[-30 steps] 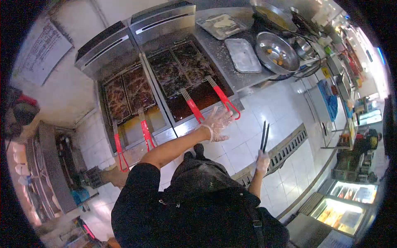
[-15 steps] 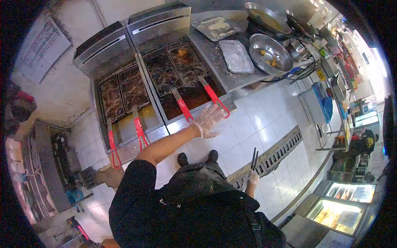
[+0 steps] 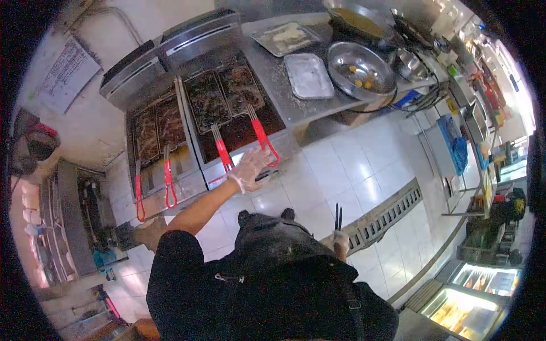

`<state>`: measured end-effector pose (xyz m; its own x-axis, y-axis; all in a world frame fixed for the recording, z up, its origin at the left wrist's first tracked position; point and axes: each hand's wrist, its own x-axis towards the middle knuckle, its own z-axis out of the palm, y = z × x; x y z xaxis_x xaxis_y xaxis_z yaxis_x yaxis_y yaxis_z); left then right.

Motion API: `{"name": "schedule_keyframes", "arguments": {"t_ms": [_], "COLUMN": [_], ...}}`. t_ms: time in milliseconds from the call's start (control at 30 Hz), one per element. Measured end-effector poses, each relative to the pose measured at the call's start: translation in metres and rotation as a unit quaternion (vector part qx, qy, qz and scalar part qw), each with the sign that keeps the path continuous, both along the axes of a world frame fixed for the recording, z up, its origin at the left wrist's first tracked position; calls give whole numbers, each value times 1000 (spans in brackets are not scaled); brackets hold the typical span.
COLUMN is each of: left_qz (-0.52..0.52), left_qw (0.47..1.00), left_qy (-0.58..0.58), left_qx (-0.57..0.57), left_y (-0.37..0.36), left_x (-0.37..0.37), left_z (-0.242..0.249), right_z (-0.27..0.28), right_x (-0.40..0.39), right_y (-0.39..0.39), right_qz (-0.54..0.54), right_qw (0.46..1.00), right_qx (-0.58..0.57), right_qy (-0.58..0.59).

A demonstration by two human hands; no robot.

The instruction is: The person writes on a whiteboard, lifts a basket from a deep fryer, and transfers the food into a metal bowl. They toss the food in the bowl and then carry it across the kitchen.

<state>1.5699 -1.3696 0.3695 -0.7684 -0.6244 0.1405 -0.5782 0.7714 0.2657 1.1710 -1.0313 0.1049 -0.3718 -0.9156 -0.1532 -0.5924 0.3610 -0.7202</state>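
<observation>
My left hand [image 3: 251, 169], in a clear plastic glove, reaches over the front of the right-hand fryer [image 3: 273, 143]. Its fingers are stretched out, with the fingertips right at a red-handled fryer basket handle [image 3: 261, 135]. A second red handle [image 3: 223, 154] passes close behind the wrist side of the glove. Both baskets sit down in dark oil [image 3: 207, 103]. Lower right of it, my gloved right hand [image 3: 340, 240] grips dark tongs [image 3: 338, 216], which point upward, away from my body.
Another fryer [image 3: 132, 170] on the left has two red-handled baskets [image 3: 169, 179]. The counter carries a metal tray [image 3: 307, 74], a floured tray [image 3: 284, 37], and a steel bowl [image 3: 347, 59] with yellow-orange pieces. A drain grate [image 3: 387, 219] crosses the tiled floor.
My left hand has shifted slightly, its fingers staying near the right basket handle. The tongs in my right hand have turned more upright. The whole view has shifted a little.
</observation>
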Motion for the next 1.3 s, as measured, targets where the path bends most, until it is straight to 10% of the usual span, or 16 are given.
{"name": "schedule_keyframes", "arguments": {"t_ms": [33, 100, 233, 367, 600, 800, 900, 933, 967, 1033, 1100, 1167, 1300], "left_qz": [-16, -32, 20, 98, 103, 328, 566, 574, 606, 442, 407, 385, 324], "left_qw": [1000, 995, 998, 995, 992, 930, 792, 786, 736, 510, 439, 342, 340], "left_qy": [-10, -82, -48, 28, 78, 161, 203, 205, 289, 623, 666, 702, 713], "left_qx": [17, 47, 34, 14, 0, -40, -106, -103, 85, 395, 446, 492, 520], "left_y": [6, 9, 12, 14, 2, 8, 17, 15, 18, 20, 20, 11, 2], "left_x": [-1, -9, -12, -22, -11, 22, 36, 45, 54, 67, 61, 53, 63], "left_z": [-9, -7, -20, 16, 32, 36, 17, -1, -19, -54, -19, 1, -20], "right_z": [37, 54, 132, 226, 189, 154, 197, 187, 179, 195, 274, 253, 254], "right_x": [6, 6, 39, 72, 97, 98, 123, 140, 163, 203, 253, 265, 260], "right_y": [-25, -91, -196, -301, -439, -495, -469, -453, -435, -437, -433, -464, -488], "right_qz": [69, 33, -65, -24, 138, 188, 91, 102, 88, 347, 133, 188, 283], "right_qw": [989, 963, 991, 999, 976, 947, 894, 913, 794, 934, 791, 758, 703], "right_qx": [-112, 201, -83, -33, -156, -176, -420, -305, -136, 50, 220, 206, 187], "right_qy": [71, 176, 84, -11, 60, 194, 126, -251, -587, -62, -556, -589, -625]}}
